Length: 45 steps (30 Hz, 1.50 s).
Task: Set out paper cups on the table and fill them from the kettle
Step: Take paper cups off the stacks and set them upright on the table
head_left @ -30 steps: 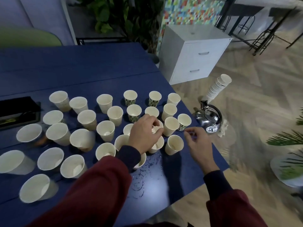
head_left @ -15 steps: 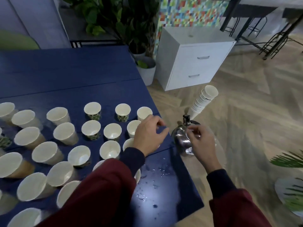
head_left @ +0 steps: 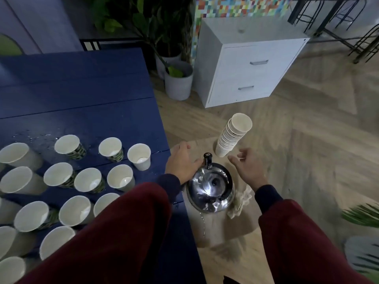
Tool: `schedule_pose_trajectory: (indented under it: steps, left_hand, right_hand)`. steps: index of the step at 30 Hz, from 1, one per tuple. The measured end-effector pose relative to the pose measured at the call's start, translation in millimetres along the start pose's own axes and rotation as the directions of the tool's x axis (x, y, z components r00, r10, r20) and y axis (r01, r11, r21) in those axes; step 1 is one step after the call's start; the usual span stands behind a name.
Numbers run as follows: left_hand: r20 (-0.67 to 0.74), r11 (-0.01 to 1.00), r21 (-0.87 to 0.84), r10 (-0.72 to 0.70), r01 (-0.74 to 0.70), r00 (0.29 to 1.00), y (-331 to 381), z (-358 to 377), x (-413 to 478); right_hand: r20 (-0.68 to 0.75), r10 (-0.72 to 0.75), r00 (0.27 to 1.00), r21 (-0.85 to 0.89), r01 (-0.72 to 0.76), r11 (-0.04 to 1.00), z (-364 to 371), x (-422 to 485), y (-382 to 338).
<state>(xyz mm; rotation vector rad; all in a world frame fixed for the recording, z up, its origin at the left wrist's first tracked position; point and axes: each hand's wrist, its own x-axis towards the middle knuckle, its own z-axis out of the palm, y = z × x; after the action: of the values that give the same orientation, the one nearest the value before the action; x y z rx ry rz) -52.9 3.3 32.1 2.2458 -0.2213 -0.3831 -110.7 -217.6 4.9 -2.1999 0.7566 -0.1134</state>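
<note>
Several paper cups (head_left: 139,156) stand open side up on the blue table (head_left: 82,103), some plain, some with a green pattern. A shiny steel kettle (head_left: 211,185) with a black handle post sits on a low wooden stand (head_left: 231,228) just off the table's right edge. A tall stack of paper cups (head_left: 233,134) leans behind it. My left hand (head_left: 181,162) hovers at the kettle's left, fingertips touching the black post, holding nothing. My right hand (head_left: 246,167) is open to the kettle's right, below the stack.
A crumpled cloth (head_left: 242,199) lies beside the kettle, and water trickles down the stand's front. Water drops lie on the table near the cups. A white drawer cabinet (head_left: 246,64) and a potted plant (head_left: 178,80) stand on the wooden floor behind.
My left hand left the cups on the table and moved right to the kettle. My right hand came off the kettle's top and spread open to its right. The view swung right.
</note>
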Motion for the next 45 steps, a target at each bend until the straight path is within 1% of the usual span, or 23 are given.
schedule_pose_trajectory:
  steps: [4, 6, 12, 14, 19, 25, 28, 31, 34, 36, 39, 42, 45]
  left_hand:
    - [0.041, 0.999, 0.020, -0.042, 0.041, 0.998, 8, 22, 26]
    - [0.045, 0.999, 0.014, -0.053, 0.052, 0.998, 9, 30, 35]
    - [0.051, 0.989, -0.022, -0.146, 0.148, 0.988, -7, 49, 60]
    - [0.061, 0.989, -0.027, -0.143, 0.145, 0.988, -11, 53, 63]
    - [0.089, 0.987, -0.034, -0.155, 0.159, 0.984, -16, 54, 70]
    - [0.076, 0.988, -0.064, -0.139, 0.144, 0.987, -15, 47, 72]
    - [0.040, 0.990, -0.088, -0.103, 0.106, 0.994, -12, 42, 70]
    - [0.010, 0.992, -0.110, -0.059, 0.060, 0.998, -8, 38, 64]
    - [0.027, 0.991, -0.131, -0.014, 0.017, 1.000, 4, 24, 53]
    - [0.053, 0.992, -0.117, 0.044, -0.037, 0.998, 14, 8, 40]
    - [0.031, 0.982, -0.110, 0.156, -0.151, 0.987, 26, -17, 15]
    - [-0.002, 0.957, -0.177, 0.232, -0.229, 0.973, 29, -39, -14]
    - [-0.082, 0.931, -0.264, 0.238, -0.251, 0.968, 25, -57, -46]
  right_hand:
    - [0.028, 0.053, 0.998, -0.013, -0.053, 0.999, 3, 38, 19]
    - [0.032, 0.061, 0.998, 0.011, -0.062, 0.998, 6, 52, 23]
    - [0.052, 0.004, 0.999, 0.137, -0.011, 0.990, 26, 88, 28]
    - [0.046, -0.004, 0.999, 0.170, -0.004, 0.985, 30, 93, 28]
    - [0.062, -0.034, 0.998, 0.134, 0.026, 0.991, 39, 112, 29]
    - [0.068, -0.024, 0.997, 0.143, 0.014, 0.990, 40, 118, 29]
    - [0.064, -0.059, 0.996, 0.186, 0.046, 0.982, 31, 108, 18]
    - [0.051, -0.132, 0.990, 0.302, 0.110, 0.947, 16, 89, -7]
    - [0.054, -0.211, 0.976, 0.412, 0.171, 0.895, -3, 61, -44]
    - [0.100, -0.252, 0.963, 0.466, 0.178, 0.867, -14, 39, -66]
    - [0.228, -0.306, 0.924, 0.522, 0.149, 0.840, -28, 4, -96]
    - [0.385, -0.364, 0.848, 0.553, 0.104, 0.826, -33, -34, -122]
    - [0.488, -0.397, 0.777, 0.538, 0.091, 0.838, -27, -65, -137]
